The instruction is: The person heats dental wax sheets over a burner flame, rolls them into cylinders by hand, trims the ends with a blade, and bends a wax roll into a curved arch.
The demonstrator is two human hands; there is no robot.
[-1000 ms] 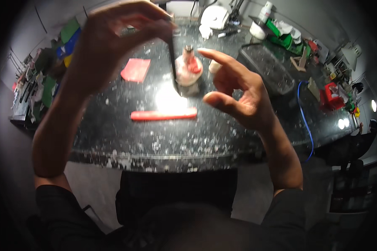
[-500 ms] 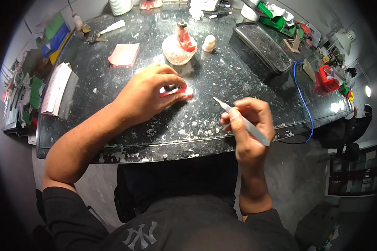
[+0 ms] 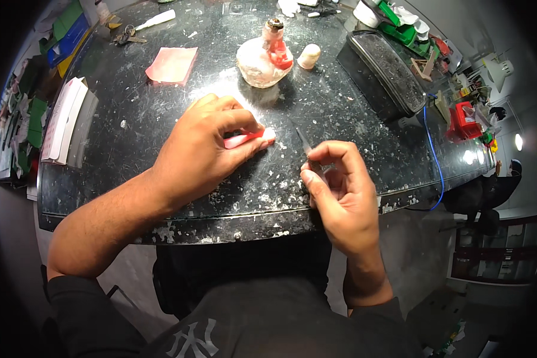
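Note:
My left hand (image 3: 203,143) rests low over the black table, its fingers and thumb closed round a small pink-and-red piece (image 3: 238,141) with a whitish end. Much of that piece is hidden by the fingers. To the right, my right hand (image 3: 346,194) pinches a slim pointed metal tool (image 3: 304,142) between thumb and fingers. The tool's tip points away from me, a short way right of the piece and apart from it. Behind both hands stands a round glass spirit lamp (image 3: 262,65) smeared with red and pink wax, with a small pale cap (image 3: 309,56) beside it.
A pink sheet (image 3: 172,65) lies at the back left, and white boxes (image 3: 65,122) stand at the left edge. A long black container (image 3: 385,74) sits at the right. Near it a blue cable (image 3: 431,140) hangs over the table's edge (image 3: 244,232).
My right hand has moved slightly left and turned, so the tool points more steeply away from me. My left hand still holds the piece. The whole view has shifted a little.

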